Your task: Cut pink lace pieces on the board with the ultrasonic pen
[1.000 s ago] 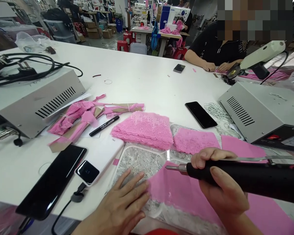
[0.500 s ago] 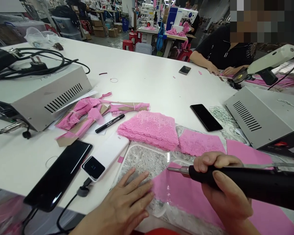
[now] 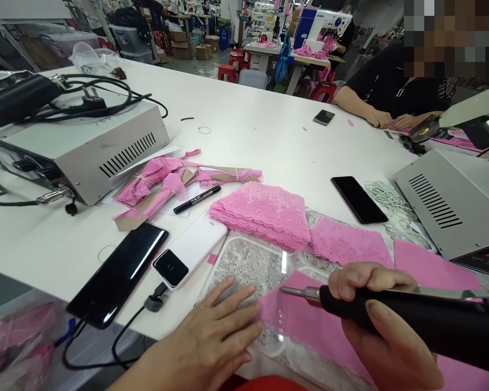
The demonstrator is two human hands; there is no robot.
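My left hand lies flat with fingers spread, its fingertips at the left edge of a plain pink fabric piece. This cloth rests on a clear plastic sheet over a grey mottled surface. In my right hand is a black handheld tool, gripped round its barrel. The tool's pointed metal tip is over the pink piece near its upper left corner; whether it touches, I cannot tell. Just beyond lie a stack of pink lace pieces and another pink lace piece.
Left are a grey machine box, bundled pink straps, a black marker, a white power bank and a black phone. Right are another phone and grey box. A person sits across the table.
The view has shifted, so the scene sits farther right in the picture. My hands, the tool and the fabric keep nearly the same places relative to each other.
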